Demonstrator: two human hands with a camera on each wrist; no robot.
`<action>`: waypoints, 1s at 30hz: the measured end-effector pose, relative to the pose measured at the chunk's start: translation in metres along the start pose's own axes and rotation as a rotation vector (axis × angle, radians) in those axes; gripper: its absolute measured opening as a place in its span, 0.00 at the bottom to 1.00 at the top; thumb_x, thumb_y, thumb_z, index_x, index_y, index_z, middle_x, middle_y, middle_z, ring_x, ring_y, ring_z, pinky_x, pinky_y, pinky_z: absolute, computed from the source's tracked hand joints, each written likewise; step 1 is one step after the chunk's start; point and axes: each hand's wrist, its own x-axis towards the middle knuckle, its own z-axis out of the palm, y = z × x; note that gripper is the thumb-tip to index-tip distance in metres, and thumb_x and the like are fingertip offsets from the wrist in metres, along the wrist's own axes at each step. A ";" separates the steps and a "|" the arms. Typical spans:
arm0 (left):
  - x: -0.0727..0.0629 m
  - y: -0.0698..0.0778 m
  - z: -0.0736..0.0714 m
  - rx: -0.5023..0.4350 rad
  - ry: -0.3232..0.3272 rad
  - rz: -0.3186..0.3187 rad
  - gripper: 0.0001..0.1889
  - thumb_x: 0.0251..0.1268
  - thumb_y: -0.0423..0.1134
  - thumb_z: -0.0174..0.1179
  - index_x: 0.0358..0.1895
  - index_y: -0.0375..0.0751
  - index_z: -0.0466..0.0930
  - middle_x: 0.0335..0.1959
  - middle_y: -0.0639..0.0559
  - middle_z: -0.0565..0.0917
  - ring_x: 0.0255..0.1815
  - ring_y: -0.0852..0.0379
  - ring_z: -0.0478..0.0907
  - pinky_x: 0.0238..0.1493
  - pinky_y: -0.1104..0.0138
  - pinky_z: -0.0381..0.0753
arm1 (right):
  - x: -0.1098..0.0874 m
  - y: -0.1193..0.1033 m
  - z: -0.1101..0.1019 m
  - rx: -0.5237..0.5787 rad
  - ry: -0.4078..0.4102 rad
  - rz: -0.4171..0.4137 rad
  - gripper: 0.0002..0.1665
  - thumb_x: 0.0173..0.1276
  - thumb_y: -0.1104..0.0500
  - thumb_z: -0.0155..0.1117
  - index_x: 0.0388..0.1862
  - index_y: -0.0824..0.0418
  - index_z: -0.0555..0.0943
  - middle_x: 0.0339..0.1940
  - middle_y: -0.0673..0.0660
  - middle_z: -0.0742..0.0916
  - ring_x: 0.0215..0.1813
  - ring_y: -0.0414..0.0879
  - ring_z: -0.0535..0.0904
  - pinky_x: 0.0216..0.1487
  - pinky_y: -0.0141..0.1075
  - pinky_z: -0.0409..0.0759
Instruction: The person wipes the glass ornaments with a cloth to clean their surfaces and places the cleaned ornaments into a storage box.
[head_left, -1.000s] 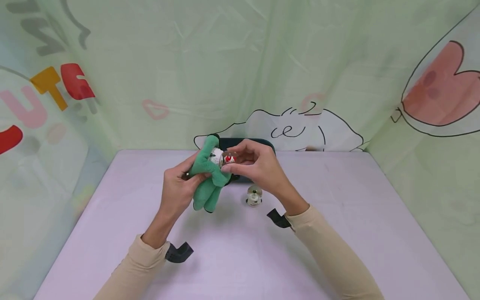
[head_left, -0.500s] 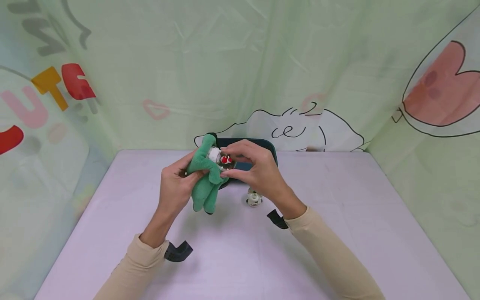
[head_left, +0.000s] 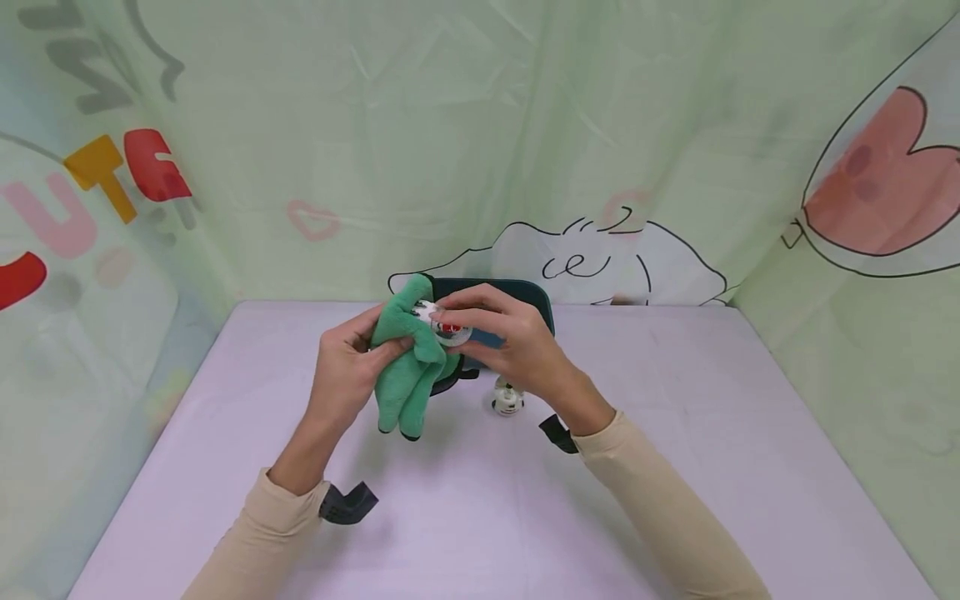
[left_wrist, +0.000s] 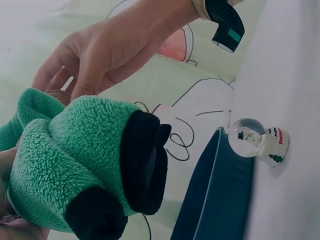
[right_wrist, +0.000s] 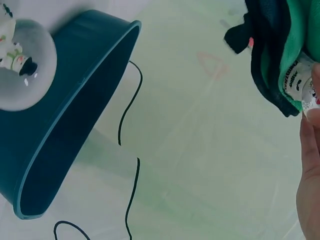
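My left hand [head_left: 341,358] grips a green fleece cloth piece [head_left: 405,375] with black-edged, limb-like ends, raised over the table. Tucked in its folds is the white base [right_wrist: 296,77] of a snow globe [head_left: 452,333], which has a red figure inside. The fingers and thumb of my right hand [head_left: 517,333] pinch this globe by its clear dome. In the left wrist view, the fleece [left_wrist: 90,145] hides much of my left hand. A second snow globe [head_left: 507,398], with a snowman in it, stands upright on the table below my right hand.
Behind the hands a dark teal bin [head_left: 536,298] stands at the table's back edge, its mouth partly covered by my right hand. The snowman globe [left_wrist: 265,142] is close in front of it. A printed green curtain [head_left: 375,167] hangs behind the table.
The fleece has shifted slightly left and lower, its lower ends swinging left. My right fingers have changed their hold on the dome, reaching further over it. The second globe has stayed put.
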 end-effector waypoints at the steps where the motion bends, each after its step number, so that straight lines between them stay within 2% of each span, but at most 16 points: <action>1: 0.000 0.000 -0.001 -0.004 -0.003 -0.006 0.24 0.63 0.31 0.71 0.63 0.39 0.82 0.53 0.42 0.87 0.51 0.56 0.86 0.48 0.66 0.86 | 0.000 0.001 0.000 0.001 0.000 -0.001 0.29 0.51 0.72 0.81 0.55 0.64 0.85 0.55 0.61 0.86 0.58 0.53 0.83 0.59 0.35 0.82; 5: 0.001 -0.001 -0.004 -0.021 -0.011 -0.025 0.24 0.63 0.31 0.71 0.63 0.38 0.81 0.53 0.41 0.87 0.51 0.55 0.86 0.48 0.66 0.86 | 0.000 0.001 -0.001 0.026 0.009 0.024 0.31 0.52 0.70 0.81 0.57 0.65 0.82 0.56 0.59 0.86 0.59 0.51 0.83 0.62 0.37 0.80; 9: 0.001 -0.001 -0.004 -0.023 -0.023 -0.006 0.24 0.62 0.30 0.71 0.62 0.39 0.82 0.52 0.41 0.87 0.50 0.55 0.86 0.47 0.66 0.86 | -0.001 0.002 -0.002 0.083 0.006 0.053 0.31 0.51 0.70 0.82 0.56 0.66 0.82 0.55 0.59 0.86 0.58 0.50 0.83 0.58 0.36 0.83; 16: -0.001 -0.004 0.003 -0.011 0.005 0.102 0.27 0.59 0.25 0.71 0.64 0.38 0.81 0.54 0.41 0.87 0.52 0.56 0.86 0.48 0.65 0.87 | 0.001 -0.001 -0.002 0.147 0.032 0.122 0.31 0.50 0.68 0.84 0.55 0.65 0.84 0.51 0.56 0.87 0.54 0.46 0.84 0.54 0.36 0.85; 21: -0.001 -0.005 0.008 -0.003 0.031 0.195 0.28 0.58 0.23 0.71 0.64 0.38 0.81 0.54 0.40 0.87 0.52 0.56 0.86 0.48 0.66 0.87 | 0.000 -0.005 -0.002 0.202 0.074 0.257 0.31 0.48 0.69 0.84 0.54 0.63 0.85 0.50 0.55 0.88 0.53 0.46 0.84 0.55 0.39 0.85; 26: -0.002 -0.007 0.011 0.036 0.043 0.242 0.28 0.58 0.23 0.71 0.64 0.40 0.81 0.54 0.42 0.87 0.51 0.56 0.87 0.47 0.66 0.87 | -0.001 -0.008 -0.001 0.255 0.092 0.370 0.31 0.48 0.69 0.84 0.54 0.62 0.85 0.50 0.54 0.87 0.51 0.45 0.84 0.55 0.39 0.85; 30: -0.002 -0.007 0.012 0.076 0.055 0.272 0.29 0.58 0.23 0.71 0.65 0.41 0.81 0.54 0.43 0.87 0.51 0.57 0.86 0.46 0.67 0.87 | -0.001 -0.008 -0.001 0.290 0.101 0.412 0.32 0.48 0.70 0.83 0.55 0.63 0.85 0.49 0.55 0.87 0.48 0.46 0.85 0.54 0.38 0.85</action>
